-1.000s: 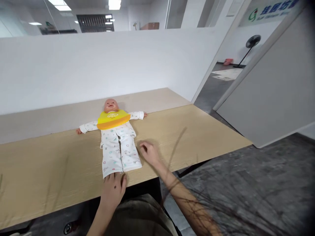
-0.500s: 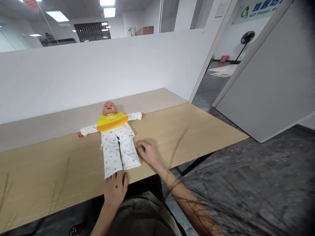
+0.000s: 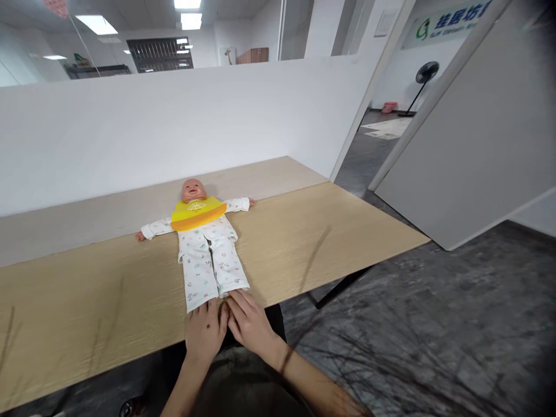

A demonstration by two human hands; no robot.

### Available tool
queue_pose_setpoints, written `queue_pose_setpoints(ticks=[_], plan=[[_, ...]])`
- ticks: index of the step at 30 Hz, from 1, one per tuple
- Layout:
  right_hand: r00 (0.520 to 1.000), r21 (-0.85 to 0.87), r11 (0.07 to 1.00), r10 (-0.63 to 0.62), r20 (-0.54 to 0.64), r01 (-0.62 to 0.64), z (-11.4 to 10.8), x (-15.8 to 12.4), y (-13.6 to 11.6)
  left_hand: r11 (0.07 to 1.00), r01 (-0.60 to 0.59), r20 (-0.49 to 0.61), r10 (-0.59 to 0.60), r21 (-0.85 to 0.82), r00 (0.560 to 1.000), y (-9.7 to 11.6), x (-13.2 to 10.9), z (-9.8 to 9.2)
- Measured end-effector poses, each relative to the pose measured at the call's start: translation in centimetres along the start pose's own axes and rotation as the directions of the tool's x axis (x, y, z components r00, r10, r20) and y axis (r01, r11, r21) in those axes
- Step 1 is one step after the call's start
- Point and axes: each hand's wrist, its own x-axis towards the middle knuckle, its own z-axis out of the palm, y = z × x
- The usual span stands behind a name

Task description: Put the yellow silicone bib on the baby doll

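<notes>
A baby doll [image 3: 204,243] lies on its back on the wooden table [image 3: 108,301], arms spread, head toward the white partition. It wears white patterned pyjamas and a yellow bib [image 3: 197,212]. My left hand [image 3: 204,330] lies flat at the table's near edge, fingertips touching the hem of the doll's left trouser leg. My right hand [image 3: 248,323] rests beside it, fingers stretched toward the other trouser hem. Neither hand holds anything.
A white partition wall [image 3: 174,127] runs behind the table. To the right a grey panel [image 3: 473,150] leans over the dark floor [image 3: 434,324]. A standing fan [image 3: 423,75] stands in the far corridor. The table's right end stops near a black leg [image 3: 343,286].
My right hand has come back from the table beside the doll's leg to the near edge, next to my left hand. The left hand has stayed put.
</notes>
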Motion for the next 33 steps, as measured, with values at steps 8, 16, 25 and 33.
queue_pose_setpoints(ticks=[8,16,25,33], plan=[[0.991,-0.133,0.990,-0.019,0.134,0.037,0.5,0.1,-0.6,0.999,0.030,0.027,-0.029,-0.037,0.999,0.0,-0.3,0.4],[0.975,-0.126,0.992,0.019,0.222,0.009,1.2,0.8,-0.9,0.998,0.047,0.104,-0.044,-0.036,0.994,-0.1,-0.1,0.3],[0.983,-0.153,0.983,0.126,0.133,-0.105,1.6,0.6,-1.2,0.997,0.047,0.141,-0.038,-0.065,0.989,-0.1,0.2,-0.2],[0.948,-0.133,0.962,0.260,0.186,-0.238,0.6,1.6,-1.7,0.998,0.038,0.163,-0.028,-0.057,0.986,-0.1,0.3,-0.4]])
